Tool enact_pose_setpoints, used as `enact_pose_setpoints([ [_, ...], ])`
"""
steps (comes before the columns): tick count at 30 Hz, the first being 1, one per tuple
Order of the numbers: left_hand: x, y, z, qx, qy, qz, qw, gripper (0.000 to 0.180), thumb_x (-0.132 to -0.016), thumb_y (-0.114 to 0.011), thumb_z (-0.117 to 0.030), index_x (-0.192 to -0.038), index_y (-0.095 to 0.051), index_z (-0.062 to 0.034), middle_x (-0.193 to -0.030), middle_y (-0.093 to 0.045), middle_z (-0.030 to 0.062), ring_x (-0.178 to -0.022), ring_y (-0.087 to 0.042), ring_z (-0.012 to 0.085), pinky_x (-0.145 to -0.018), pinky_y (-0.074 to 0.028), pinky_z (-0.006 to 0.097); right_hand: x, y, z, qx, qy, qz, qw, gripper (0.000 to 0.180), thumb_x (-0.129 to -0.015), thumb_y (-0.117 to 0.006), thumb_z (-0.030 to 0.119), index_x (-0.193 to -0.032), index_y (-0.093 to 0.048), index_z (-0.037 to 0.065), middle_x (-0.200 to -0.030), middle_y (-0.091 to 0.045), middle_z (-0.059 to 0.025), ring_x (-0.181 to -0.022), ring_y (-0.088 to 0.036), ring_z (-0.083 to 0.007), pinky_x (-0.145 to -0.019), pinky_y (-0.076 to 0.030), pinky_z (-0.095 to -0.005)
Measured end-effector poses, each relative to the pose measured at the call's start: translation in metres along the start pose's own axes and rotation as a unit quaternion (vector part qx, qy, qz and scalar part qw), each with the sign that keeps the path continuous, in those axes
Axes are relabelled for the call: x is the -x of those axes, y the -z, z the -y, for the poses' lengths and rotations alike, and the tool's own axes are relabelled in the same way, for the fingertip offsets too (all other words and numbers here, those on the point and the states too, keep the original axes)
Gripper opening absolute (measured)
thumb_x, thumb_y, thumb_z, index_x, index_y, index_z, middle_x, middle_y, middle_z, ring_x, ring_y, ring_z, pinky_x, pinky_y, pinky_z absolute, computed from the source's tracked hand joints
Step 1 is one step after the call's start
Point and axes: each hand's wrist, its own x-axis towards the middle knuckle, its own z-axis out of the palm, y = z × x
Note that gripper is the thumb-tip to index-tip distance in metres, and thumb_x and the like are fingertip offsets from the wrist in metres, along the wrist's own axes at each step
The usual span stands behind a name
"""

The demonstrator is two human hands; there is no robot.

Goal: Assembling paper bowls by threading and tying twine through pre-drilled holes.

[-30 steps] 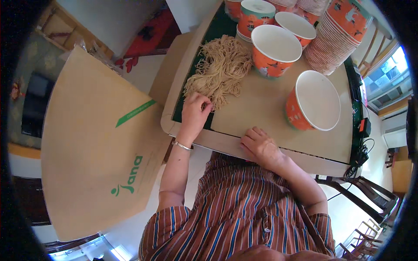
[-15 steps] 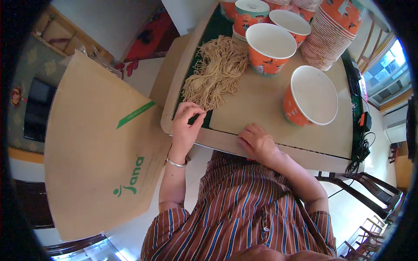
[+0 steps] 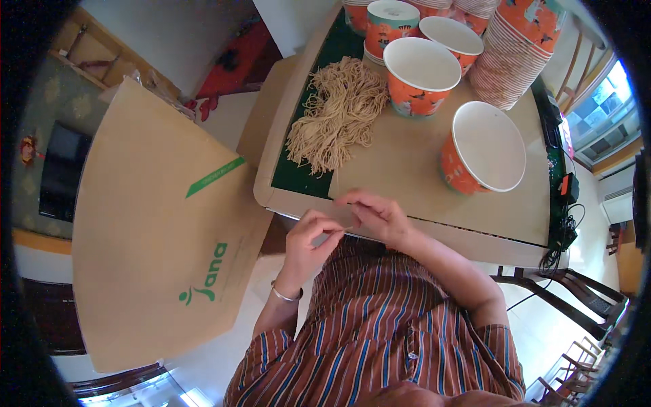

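Observation:
My left hand is at the table's front edge with thumb and index finger pinched. A short bit of tan string shows at its fingertips. Close beside it, my right hand has its fingers bent together, pointing left; what they hold, if anything, is too small to make out. Beyond both hands lies a loose bundle of tan strings. To its right, a white-lined orange paper tub stands open on the brown board, and another open tub is further back.
Tall stacks of orange tubs stand at the far right of the table. An upturned tub is at the back. A large cardboard box flap rises on the left. Black cables hang by the right edge, near a dark wooden chair.
My left hand has left the string bundle and moved right and towards me, now pinching a string. My right hand has lifted off the table edge and shifted left to meet it.

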Motion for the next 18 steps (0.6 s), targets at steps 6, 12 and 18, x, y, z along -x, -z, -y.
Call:
enact_pose_setpoints([
  [6, 0.000, -0.008, -0.017, 0.076, 0.041, -0.105, 0.991, 0.006, -0.086, -0.070, 0.001, -0.091, -0.067, -0.0004, -0.087, -0.061, 0.0038, -0.077, -0.059, 0.0093, -0.067, -0.048, 0.022, 0.023, -0.013, 0.015, 0.043, 0.000, 0.055, 0.998, 0.022, -0.102, -0.051, 0.008, -0.121, -0.059, 0.000, -0.098, -0.064, -0.0028, -0.077, -0.058, -0.0083, -0.071, -0.051, -0.0230],
  [12, -0.017, -0.028, -0.022, 0.329, 0.138, -0.049, 0.933, 0.006, -0.092, -0.066, -0.001, -0.098, -0.065, -0.0022, -0.090, -0.062, -0.0021, -0.082, -0.057, 0.0038, -0.073, -0.046, 0.018, 0.033, -0.003, 0.021, 0.070, 0.002, -0.034, 0.997, 0.018, -0.099, -0.059, 0.011, -0.113, -0.060, 0.001, -0.093, -0.063, 0.0011, -0.079, -0.056, -0.0051, -0.070, -0.047, -0.0208],
  [18, -0.031, -0.045, -0.034, 0.361, 0.151, -0.002, 0.920, 0.006, -0.093, -0.066, -0.003, -0.098, -0.065, -0.0033, -0.090, -0.063, -0.0021, -0.082, -0.057, 0.0033, -0.075, -0.046, 0.018, 0.041, 0.009, 0.029, -0.061, -0.024, -0.124, 0.990, 0.013, -0.096, -0.065, 0.013, -0.105, -0.064, 0.003, -0.089, -0.063, 0.0036, -0.082, -0.054, -0.0036, -0.073, -0.046, -0.0205],
])
